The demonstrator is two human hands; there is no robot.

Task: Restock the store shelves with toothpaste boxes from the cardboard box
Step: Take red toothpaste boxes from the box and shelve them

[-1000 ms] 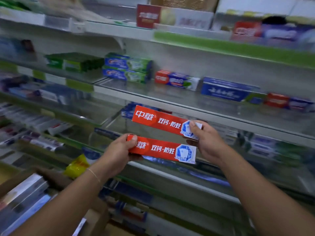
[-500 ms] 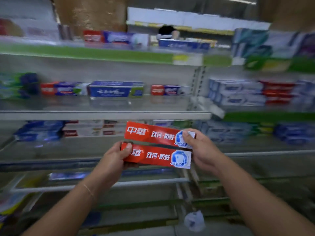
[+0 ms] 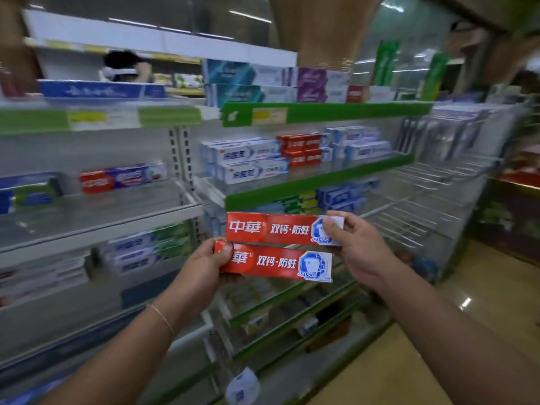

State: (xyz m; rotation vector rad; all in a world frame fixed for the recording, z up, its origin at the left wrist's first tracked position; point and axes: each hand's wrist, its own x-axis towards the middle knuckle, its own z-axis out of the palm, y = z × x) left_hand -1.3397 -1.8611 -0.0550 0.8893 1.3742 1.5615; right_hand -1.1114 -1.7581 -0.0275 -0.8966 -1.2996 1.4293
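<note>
Two red toothpaste boxes with white lettering are held level in front of the shelves. My right hand [image 3: 355, 247] pinches the right end of the upper box [image 3: 271, 228]. My left hand [image 3: 201, 268] grips the left end of the lower box [image 3: 274, 263], thumb over its front. The boxes lie one above the other, almost touching. Behind them stands a shelf unit with green price rails [image 3: 321, 182] holding white, blue and red toothpaste boxes [image 3: 251, 160]. The cardboard box is out of view.
To the left, grey shelves [image 3: 102, 220] carry a red-and-blue box [image 3: 122, 178] and more stock below. Empty wire racks [image 3: 423, 206] stand at the right, beside a shiny yellow floor [image 3: 482, 317]. A person's head [image 3: 122, 64] shows beyond the top shelf.
The view has swung right along the aisle, bringing the green-railed unit and wire racks into sight. Both hands keep the same hold on the two red boxes.
</note>
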